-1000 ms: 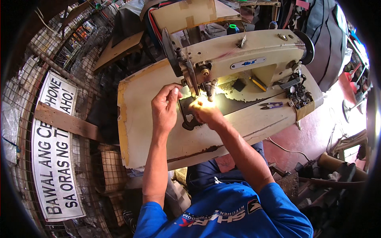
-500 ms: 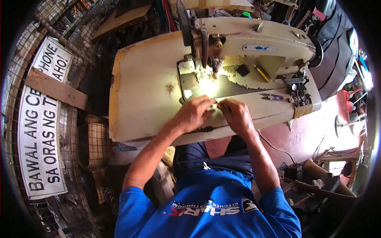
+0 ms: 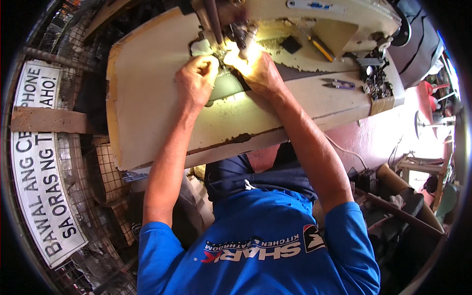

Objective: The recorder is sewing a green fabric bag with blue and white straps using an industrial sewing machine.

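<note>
Machine (image 3: 366, 20) blocks the far side; snips (image 3: 339, 84) lie right. Left grip (image 3: 196, 81) together, right grip (image 3: 263, 76) too bright to tell. Worktop (image 3: 150, 78) stretches left.

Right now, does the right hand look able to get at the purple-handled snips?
Probably yes: the snips lie uncovered on the tabletop, right of the right hand, with nothing visible between them.

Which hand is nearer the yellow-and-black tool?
The right hand: it is between the left hand and the yellow-and-black tool, while the left hand is farther off, toward the table's left end.
</note>
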### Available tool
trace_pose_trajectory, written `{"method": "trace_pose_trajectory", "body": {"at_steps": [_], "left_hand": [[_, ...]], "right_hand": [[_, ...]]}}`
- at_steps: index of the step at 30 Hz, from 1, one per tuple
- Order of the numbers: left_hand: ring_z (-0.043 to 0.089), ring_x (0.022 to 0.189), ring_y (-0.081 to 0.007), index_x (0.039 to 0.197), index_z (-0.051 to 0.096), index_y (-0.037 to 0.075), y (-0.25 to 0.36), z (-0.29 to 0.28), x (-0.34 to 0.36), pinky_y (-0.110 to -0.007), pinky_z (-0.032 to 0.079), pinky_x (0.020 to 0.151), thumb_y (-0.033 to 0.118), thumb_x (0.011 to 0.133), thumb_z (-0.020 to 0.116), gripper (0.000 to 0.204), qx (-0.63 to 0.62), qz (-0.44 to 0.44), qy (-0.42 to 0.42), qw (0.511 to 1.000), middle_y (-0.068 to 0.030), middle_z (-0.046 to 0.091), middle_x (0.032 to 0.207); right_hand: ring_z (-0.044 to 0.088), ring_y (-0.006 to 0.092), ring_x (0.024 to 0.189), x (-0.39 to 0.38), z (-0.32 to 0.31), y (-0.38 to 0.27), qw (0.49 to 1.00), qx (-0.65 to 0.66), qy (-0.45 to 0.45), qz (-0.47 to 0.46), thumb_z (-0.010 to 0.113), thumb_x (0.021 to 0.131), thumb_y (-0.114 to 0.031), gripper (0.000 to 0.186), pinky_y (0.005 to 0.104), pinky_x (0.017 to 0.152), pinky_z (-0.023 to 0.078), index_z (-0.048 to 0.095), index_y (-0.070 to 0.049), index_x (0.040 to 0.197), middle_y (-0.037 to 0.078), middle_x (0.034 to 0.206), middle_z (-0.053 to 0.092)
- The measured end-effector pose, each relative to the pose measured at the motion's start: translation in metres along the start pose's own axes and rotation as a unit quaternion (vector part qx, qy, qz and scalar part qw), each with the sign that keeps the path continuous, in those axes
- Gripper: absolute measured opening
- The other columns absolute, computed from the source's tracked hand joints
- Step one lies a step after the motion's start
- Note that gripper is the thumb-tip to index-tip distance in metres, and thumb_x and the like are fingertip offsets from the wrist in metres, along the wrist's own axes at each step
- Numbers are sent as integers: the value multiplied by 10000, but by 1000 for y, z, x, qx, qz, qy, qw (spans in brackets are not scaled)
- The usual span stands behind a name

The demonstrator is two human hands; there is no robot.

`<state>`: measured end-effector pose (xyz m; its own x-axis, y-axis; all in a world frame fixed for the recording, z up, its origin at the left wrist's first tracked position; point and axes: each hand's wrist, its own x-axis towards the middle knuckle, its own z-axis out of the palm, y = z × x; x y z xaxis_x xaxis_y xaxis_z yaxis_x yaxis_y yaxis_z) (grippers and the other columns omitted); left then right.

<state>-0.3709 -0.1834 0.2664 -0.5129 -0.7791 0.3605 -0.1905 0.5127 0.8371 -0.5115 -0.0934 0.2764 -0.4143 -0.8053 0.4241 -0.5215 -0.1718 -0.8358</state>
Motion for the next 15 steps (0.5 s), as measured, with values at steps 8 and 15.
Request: {"method": "trace_pose_trajectory", "body": {"at_steps": [8, 15], "left_hand": [[374, 486, 0, 957, 720, 70, 21, 1, -2, -200, 345, 420, 119, 843, 693, 127, -7, -58, 14, 998, 96, 438, 574], [394, 483, -1, 950, 712, 44, 22, 0, -9, -190, 345, 424, 53, 835, 687, 117, -26, 11, 67, 997, 90, 435, 568]], "right_hand": [[594, 242, 690, 14, 5, 27, 998, 18, -44, -47, 630, 827, -313, 302, 356, 653, 477, 625, -21, 903, 136, 772, 642], [481, 169, 733, 12, -4, -4, 936, 344, -77, -7, 543, 884, -111, 103, 324, 670, 430, 539, -9, 903, 64, 790, 537]]}}
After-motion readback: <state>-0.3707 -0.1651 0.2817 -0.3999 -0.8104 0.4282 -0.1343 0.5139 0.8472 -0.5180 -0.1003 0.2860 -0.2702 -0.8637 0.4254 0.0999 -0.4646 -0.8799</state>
